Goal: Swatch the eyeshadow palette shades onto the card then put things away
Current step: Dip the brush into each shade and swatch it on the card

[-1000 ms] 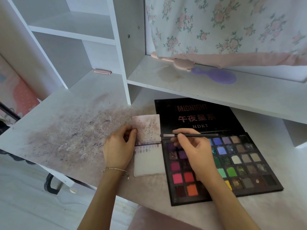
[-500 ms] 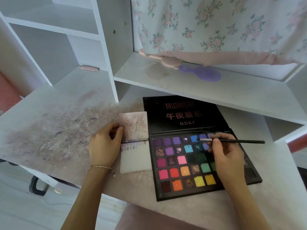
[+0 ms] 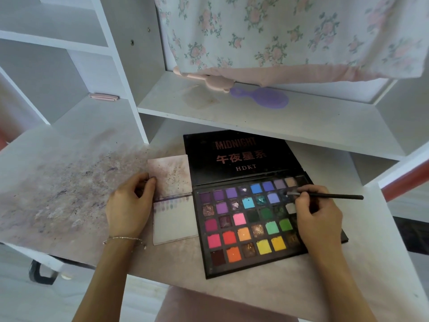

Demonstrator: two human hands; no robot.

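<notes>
The palette (image 3: pixel 250 219) lies open on the stained tabletop (image 3: pixel 69 182), lid back under the shelf (image 3: pixel 255 122). The card (image 3: pixel 174 201) sits touching its left edge, a row of faint purple swatches across its middle. The left hand (image 3: pixel 128 205) rests on the tabletop, fingertips pinning the card's left edge. The right hand (image 3: pixel 318 219), over the palette's right side, pinches a thin black brush (image 3: pixel 329 195), its tip down on a dark pan in the second row from the far side. A purple hairbrush (image 3: pixel 262 97) lies on the shelf beneath a floral cloth (image 3: pixel 278 31).
</notes>
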